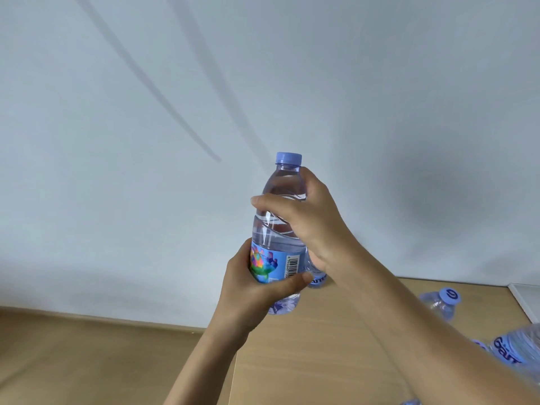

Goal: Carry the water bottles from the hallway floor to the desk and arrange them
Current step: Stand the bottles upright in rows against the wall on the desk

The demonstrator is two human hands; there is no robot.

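Your left hand (248, 283) grips the bottle (277, 229) at its label; your right hand (304, 217) wraps its shoulder, above the desk (321, 346). Lowering it carelessly may topple the bottles at 4 o'clock (441, 302). A plain white wall (146, 141) stands behind.

Soft, even daylight is filling the scene, leaving the pale wall (117, 141) bright but slightly bluish. Two long grey shadow streaks are slanting across the wall, and a diffuse dark shadow patch is sitting on it at the right. Small white glints are showing on the held bottle (279, 229). The wide lens is bending the tabletop (306, 361) edge, and the bottles at the lower right corner (514, 349) are looking blurred and stretched.
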